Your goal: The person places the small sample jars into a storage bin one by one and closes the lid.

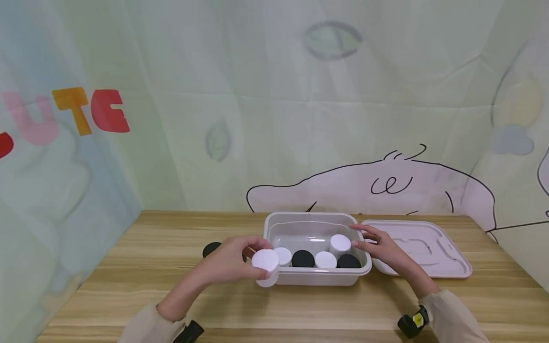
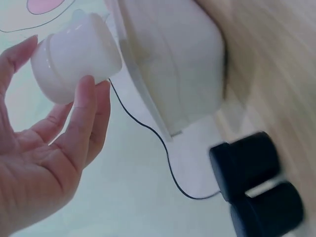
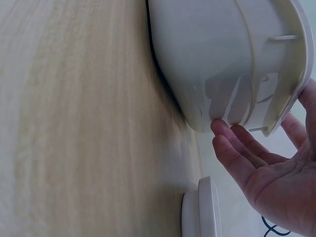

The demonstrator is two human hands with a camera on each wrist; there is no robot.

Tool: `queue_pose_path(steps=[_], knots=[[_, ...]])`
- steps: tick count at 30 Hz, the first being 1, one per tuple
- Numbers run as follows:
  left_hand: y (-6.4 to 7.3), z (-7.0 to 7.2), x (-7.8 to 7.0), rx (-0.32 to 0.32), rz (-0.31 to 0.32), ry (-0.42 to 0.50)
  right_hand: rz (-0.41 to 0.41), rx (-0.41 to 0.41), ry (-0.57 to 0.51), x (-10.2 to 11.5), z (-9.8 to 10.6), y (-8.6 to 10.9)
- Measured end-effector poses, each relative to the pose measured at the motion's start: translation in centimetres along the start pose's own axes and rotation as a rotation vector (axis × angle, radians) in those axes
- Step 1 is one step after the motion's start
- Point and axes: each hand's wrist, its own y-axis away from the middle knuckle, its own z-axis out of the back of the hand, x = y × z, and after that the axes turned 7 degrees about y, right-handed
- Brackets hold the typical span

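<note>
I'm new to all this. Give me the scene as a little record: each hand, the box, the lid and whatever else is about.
Left hand: holds a white jar by the near left corner of the box
Right hand: fingers at the box's right end
Box contents in view: three white jars, two black jars
Lid: off, lying right of the box
Left of the box: two more black jars, close together
Surface: wood-grain table
Backdrop: printed sheet with cartoon outlines and coloured letters

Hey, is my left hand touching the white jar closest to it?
Touching. The left wrist view shows it plainly: the left hand holds the white jar, with fingers pressed against its side.
</note>
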Motion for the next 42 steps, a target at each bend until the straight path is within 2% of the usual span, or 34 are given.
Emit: queue_pose_path(steps=[10,15,19,28,36,42], knots=[[-3.5,-1.3,-1.9,-0.023,0.003,0.078,-0.017,0.0,0.0,-0.1,0.0,0.0],[-5.5,-2.5,-2.3,-0.03,-0.003,0.071,-0.023,-0.002,-0.003,-0.4,-0.1,-0.2],[-7.3,-3.4,-2.3,-0.034,-0.003,0.097,-0.025,-0.004,-0.001,-0.5,-0.1,-0.2],[-10.4,-5.2,-1.4,-0.075,0.062,0.122,-0.015,-0.006,-0.004,-0.1,0.0,-0.1],[-12.5,-6.6,-0.2,-0.12,0.061,0.045,-0.007,0.0,-0.001,-0.1,0.0,-0.1],[-13.5,-7.8,0.9,-0.145,0.035,-0.082,0.002,0.002,-0.001,-0.2,0.0,-0.1]])
